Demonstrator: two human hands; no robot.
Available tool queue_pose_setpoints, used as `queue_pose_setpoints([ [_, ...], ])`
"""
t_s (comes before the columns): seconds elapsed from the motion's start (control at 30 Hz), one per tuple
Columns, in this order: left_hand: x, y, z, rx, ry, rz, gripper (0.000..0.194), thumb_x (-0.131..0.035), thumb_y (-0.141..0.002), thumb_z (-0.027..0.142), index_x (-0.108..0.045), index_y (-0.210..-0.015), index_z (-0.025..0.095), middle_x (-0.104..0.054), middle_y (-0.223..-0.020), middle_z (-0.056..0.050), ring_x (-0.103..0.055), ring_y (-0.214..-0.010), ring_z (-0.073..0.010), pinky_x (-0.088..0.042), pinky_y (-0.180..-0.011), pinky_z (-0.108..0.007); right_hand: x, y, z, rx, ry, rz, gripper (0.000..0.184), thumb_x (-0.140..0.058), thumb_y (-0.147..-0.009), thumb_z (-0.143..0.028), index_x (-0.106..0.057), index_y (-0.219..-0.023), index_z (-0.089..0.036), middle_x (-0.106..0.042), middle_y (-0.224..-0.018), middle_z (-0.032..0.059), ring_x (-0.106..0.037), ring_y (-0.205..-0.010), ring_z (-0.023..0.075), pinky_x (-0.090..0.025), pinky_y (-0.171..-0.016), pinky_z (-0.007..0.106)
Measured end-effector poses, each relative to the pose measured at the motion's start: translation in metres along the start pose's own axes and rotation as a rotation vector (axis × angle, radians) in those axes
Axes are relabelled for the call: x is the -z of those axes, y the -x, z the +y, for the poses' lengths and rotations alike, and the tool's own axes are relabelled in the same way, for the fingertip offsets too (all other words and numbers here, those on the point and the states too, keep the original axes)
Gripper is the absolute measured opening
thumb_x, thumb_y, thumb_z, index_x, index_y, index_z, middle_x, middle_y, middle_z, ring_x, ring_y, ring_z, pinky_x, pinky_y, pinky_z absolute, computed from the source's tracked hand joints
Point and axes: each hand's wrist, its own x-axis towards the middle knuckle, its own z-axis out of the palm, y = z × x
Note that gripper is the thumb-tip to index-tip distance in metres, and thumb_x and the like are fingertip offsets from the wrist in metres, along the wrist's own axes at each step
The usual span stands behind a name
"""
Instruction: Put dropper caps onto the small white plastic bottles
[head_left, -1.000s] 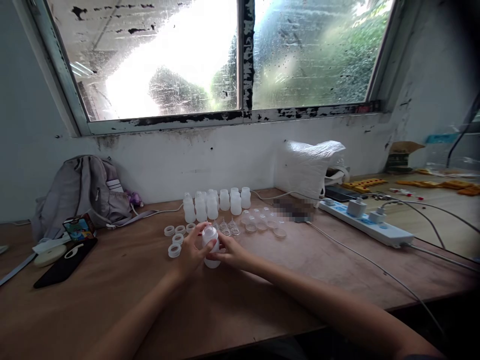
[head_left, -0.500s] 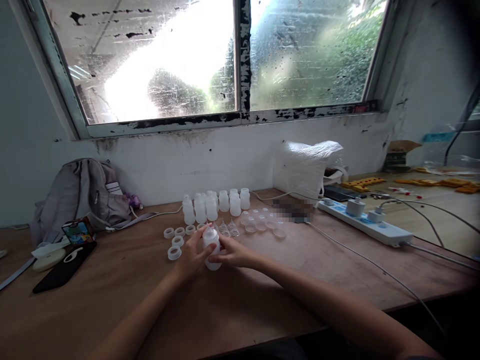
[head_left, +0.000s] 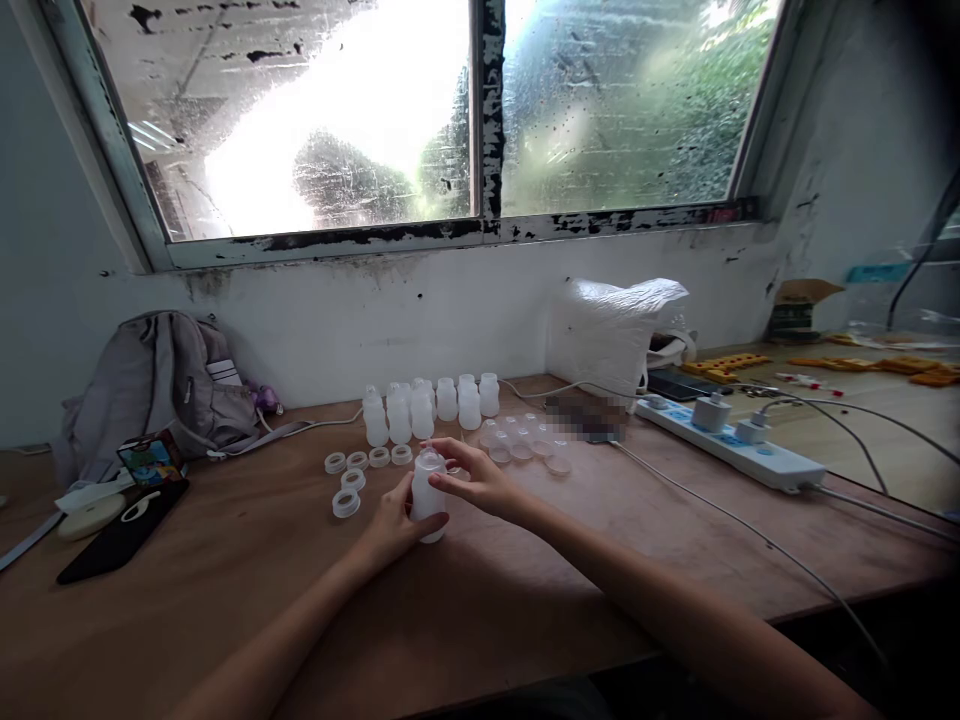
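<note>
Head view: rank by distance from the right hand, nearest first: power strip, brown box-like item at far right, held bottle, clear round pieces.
From the right hand:
1. held bottle: touching it, between both hands
2. clear round pieces: just beyond, slightly right
3. power strip: right side
4. brown box-like item: far right, back

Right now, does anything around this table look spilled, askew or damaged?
The window frame has ragged black patches, like peeling paint, and the wall below is stained. A pixelated blur hides part of the table. No spill shows, and the held bottle looks upright.
</note>
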Motion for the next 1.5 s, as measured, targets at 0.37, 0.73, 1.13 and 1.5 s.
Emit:
queue_pose_setpoints([
  [0.37,0.004,0.001,0.007,0.21,0.663,-0.094,0.043,-0.058,-0.067,0.03,-0.044,-0.104,0.013,-0.058,-0.08,-0.006,-0.055,-0.058,-0.014,-0.042,-0.052,-0.025,0.008,-0.003,0.007,-0.24,-0.505,0.089,0.026,-0.061,-0.068,-0.033,-0.055,-0.087,-0.016,-0.058,-0.079,0.0025,-0.053,-0.073,0.0127,-0.04,-0.064,0.025],
  [0.73,0.002,0.007,0.005,0.398,0.983,-0.379,0.047,-0.032,-0.077,0.046,-0.05,-0.094,0.007,-0.059,-0.072,-0.009,-0.056,-0.047,-0.0162,-0.036,-0.039,-0.024,0.015,-0.001,0.002,-0.221,-0.778,-0.081,0.034,-0.06,-0.07,-0.026,-0.055,-0.101,-0.016,-0.056,-0.105,0.0101,-0.052,-0.095,0.0182,-0.039,-0.08,0.031],
  [1.13,0.011,0.003,0.006,0.307,0.992,-0.345,0.05,-0.029,-0.08,0.042,-0.044,-0.11,0.005,-0.058,-0.063,-0.007,-0.051,-0.039,-0.0127,-0.035,-0.038,-0.022,0.02,0.0,0.007,-0.244,-0.58,-0.136,0.039,-0.06,-0.07,-0.025,-0.052,-0.107,-0.014,-0.058,-0.089,0.0063,-0.055,-0.07,0.0125,-0.043,-0.066,0.029],
  [1.5,0.019,0.002,0.004,0.377,0.983,-0.395,0.052,-0.028,-0.078,0.044,-0.045,-0.108,0.005,-0.057,-0.056,-0.006,-0.046,-0.033,-0.0109,-0.03,-0.031,-0.02,0.032,-0.001,0.003,-0.233,-0.589,-0.245,0.046,-0.067,-0.058,-0.013,-0.055,-0.102,-0.018,-0.054,-0.104,0.0063,-0.049,-0.094,0.0156,-0.041,-0.077,0.027],
])
